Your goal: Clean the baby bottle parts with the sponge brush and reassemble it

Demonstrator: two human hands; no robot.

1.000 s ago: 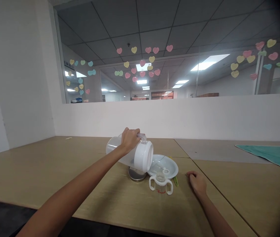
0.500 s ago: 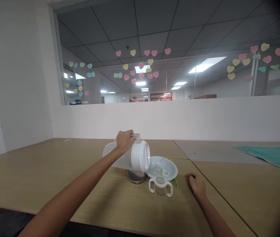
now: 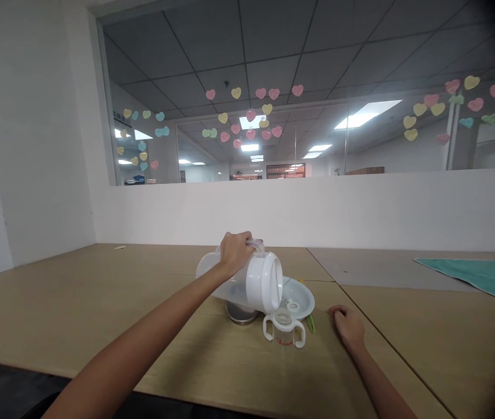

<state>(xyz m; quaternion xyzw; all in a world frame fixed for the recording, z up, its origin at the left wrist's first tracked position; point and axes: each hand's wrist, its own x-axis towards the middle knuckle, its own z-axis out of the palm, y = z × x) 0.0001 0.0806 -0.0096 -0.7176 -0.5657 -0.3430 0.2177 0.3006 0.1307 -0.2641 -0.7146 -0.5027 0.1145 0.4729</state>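
White-lidded jug (image 3: pixel 265 283), tilted, in left hand (image 3: pixel 236 250).
Nearest, two-handled cup (image 3: pixel 284 333); from it, metal disc (image 3: pixel 241 315) between nine and ten o'clock, white bowl (image 3: pixel 305 295) at one, part-masked by jug. Right hand (image 3: pixel 349 325), three o'clock, resting on table (image 3: pixel 212 364), fingers curled together. Left palm down, clamped on handle (image 3: pixel 260 248); jug beneath, at six o'clock, lid end toward cup.

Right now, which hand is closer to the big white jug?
Left. The left hand holds the jug by its handle; the right hand is at the table, right of the jug and bowl.
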